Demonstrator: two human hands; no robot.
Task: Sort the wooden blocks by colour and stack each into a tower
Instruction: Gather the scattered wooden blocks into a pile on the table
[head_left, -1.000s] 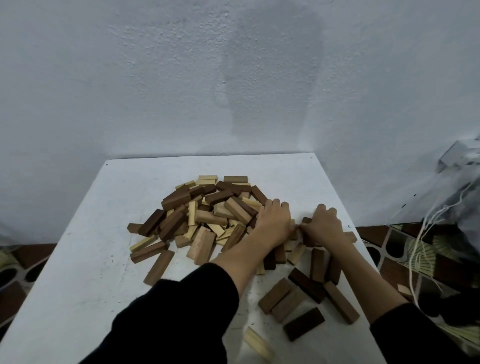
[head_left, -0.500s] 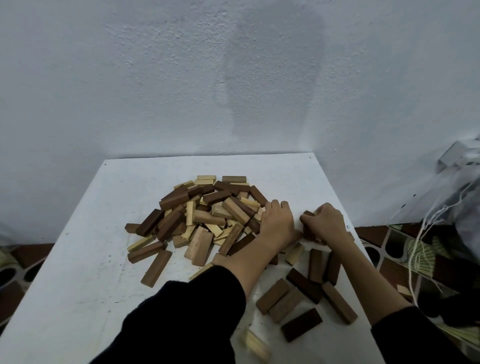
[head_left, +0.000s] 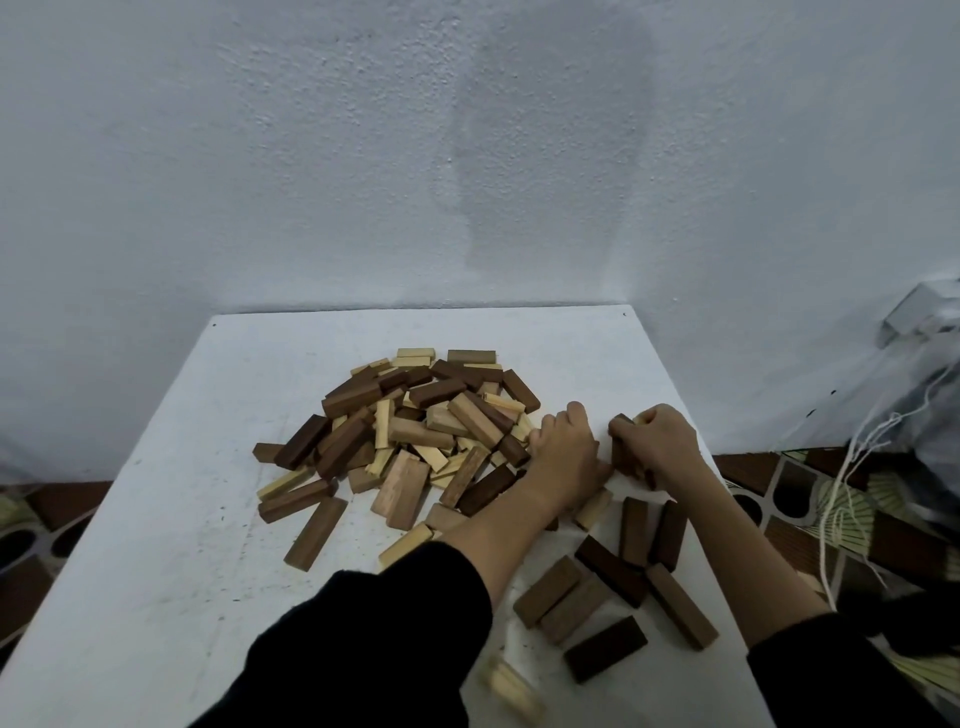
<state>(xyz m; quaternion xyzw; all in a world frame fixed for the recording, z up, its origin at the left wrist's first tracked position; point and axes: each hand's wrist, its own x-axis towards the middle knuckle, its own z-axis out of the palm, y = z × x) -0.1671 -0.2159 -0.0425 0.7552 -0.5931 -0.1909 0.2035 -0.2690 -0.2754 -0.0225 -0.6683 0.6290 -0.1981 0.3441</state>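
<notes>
A mixed pile of wooden blocks (head_left: 415, 426), dark brown, mid brown and pale, lies in the middle of the white table (head_left: 171, 561). My left hand (head_left: 563, 457) rests palm down on the pile's right edge, fingers curled over blocks; what it holds is hidden. My right hand (head_left: 657, 441) is just to its right, closed around dark brown blocks (head_left: 621, 457) standing on the table. Several dark and mid brown blocks (head_left: 608, 587) lie loose near the table's front right. A pale block (head_left: 511, 688) lies blurred at the front edge.
A rough white wall rises behind the table. The table's right edge runs close to my right forearm. Beyond it are a patterned floor (head_left: 810, 519), white cords (head_left: 852, 499) and a plastic bag (head_left: 935, 415).
My right hand has lifted slightly and drawn right, gathering dark blocks upright. My left hand has shifted a little to the right along the pile's edge.
</notes>
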